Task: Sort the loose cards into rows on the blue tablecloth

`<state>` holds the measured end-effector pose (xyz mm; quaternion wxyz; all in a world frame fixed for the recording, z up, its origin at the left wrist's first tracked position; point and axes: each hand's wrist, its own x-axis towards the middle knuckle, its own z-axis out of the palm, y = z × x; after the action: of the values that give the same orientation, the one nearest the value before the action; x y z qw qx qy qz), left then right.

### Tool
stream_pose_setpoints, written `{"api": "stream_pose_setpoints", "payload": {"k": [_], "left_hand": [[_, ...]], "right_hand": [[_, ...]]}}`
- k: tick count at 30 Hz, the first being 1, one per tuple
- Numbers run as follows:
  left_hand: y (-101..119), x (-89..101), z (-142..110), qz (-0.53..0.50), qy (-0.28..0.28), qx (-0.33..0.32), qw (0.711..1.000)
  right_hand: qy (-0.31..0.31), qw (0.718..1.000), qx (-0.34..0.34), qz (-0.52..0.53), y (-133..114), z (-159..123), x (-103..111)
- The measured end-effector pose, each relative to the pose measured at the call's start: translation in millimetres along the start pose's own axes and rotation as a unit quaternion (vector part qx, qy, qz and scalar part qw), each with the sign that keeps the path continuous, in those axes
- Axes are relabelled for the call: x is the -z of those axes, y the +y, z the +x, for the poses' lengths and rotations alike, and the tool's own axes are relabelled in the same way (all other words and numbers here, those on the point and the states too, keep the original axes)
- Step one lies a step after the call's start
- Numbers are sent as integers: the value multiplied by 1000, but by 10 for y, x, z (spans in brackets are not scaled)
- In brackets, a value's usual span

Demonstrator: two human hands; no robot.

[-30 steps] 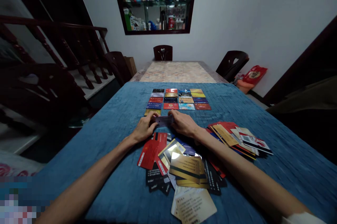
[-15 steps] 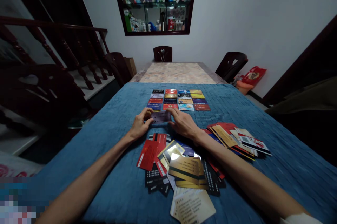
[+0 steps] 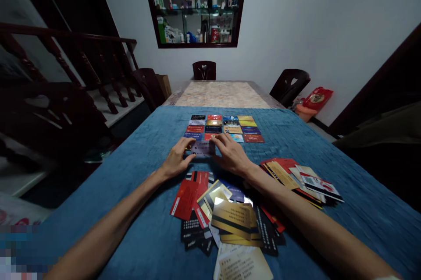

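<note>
Card, pale lilac plastic rectangle (image 3: 203, 148), ends pinched in both grips, left hand (image 3: 176, 157) and right hand (image 3: 231, 155); just nearside of multicoloured plastic card rows (image 3: 213, 129); light, even edge pressure best, thumbs off print, card square to rows.

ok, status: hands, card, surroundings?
Left hand, right hand: holding pale card at opposite ends. Card grid just beyond. Loose card pile nearer, between forearms.
</note>
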<state>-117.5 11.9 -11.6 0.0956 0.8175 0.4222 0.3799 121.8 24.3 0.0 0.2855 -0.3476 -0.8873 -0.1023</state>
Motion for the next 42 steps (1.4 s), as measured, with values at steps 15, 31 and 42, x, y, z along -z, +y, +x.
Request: {"api": "stream_pose_setpoints", "payload": {"k": [15,31,42], "left_hand": [[-440,175,480,95,-71,-70,990],[-1209,-11,1454,77,-94,38,992],[-1514,-171,1593,75,-97,72,990]], "right_hand": [[-80,996,3,41,438,531,-248],[-182,977,-107,-5,1015,1323,-700],[-230,965,-125,-32,1124,1487,-928]]}}
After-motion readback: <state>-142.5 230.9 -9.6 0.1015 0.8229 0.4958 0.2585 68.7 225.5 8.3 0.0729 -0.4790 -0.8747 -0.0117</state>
